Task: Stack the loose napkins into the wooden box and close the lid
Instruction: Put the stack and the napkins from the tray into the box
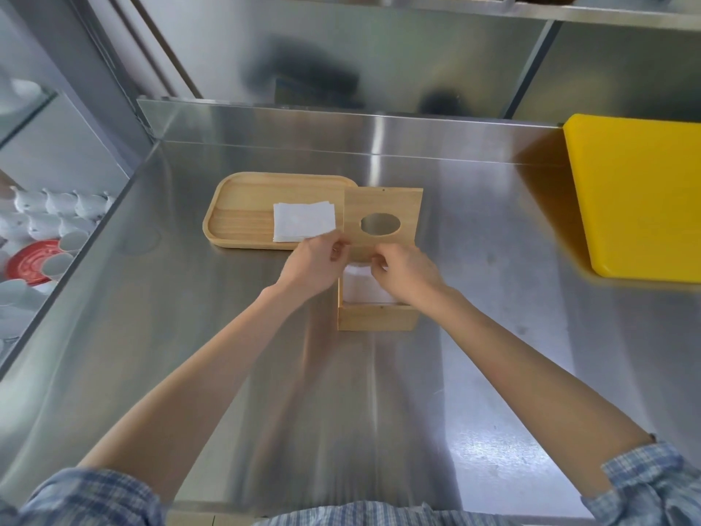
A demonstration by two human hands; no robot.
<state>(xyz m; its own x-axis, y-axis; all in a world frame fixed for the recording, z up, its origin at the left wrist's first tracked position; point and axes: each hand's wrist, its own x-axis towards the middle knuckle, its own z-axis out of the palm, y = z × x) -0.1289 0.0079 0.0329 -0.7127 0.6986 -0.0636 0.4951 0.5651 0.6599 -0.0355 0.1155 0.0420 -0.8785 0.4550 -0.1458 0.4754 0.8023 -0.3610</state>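
A wooden box (376,317) stands on the steel counter, and white napkins (362,289) lie inside it. Its flat lid (383,210), with an oval hole, is slid far back, so the box's near half is uncovered. My left hand (313,268) pinches the lid's near left corner. My right hand (406,273) pinches the near edge beside it, above the napkins. A stack of loose white napkins (303,222) rests on a wooden tray (239,206), just left of the lid.
A yellow cutting board (641,199) lies at the right. A steel backsplash (341,112) rises behind the tray. Beyond the counter's left edge, white cups (57,206) and a red lid (32,261) sit lower down.
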